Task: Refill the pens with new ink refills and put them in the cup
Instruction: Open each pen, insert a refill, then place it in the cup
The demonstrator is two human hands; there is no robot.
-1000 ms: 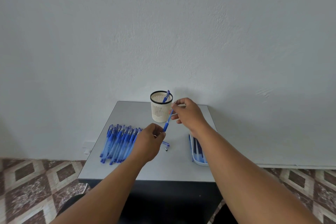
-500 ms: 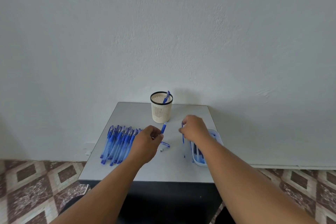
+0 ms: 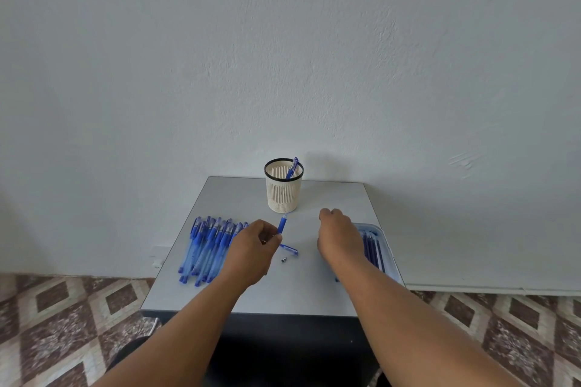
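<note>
Soft, even daylight fills the room, no glare anywhere. The cup (image 3: 284, 187) throws a faint shadow on the wall (image 3: 314, 56) beyond the right hand (image 3: 338, 237). Everything near the hands looks sharp; the floor tiles (image 3: 63, 308) bend toward the edges, wide-lens style.

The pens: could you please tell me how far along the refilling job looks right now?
Early on. Done: one pen stands in the cup. In hand: the left hand holds a pen barrel; a cap and small tip piece lie on the table. The right hand is beside the tray of refills; what it holds is unclear. Left: the whole row of pens.
</note>
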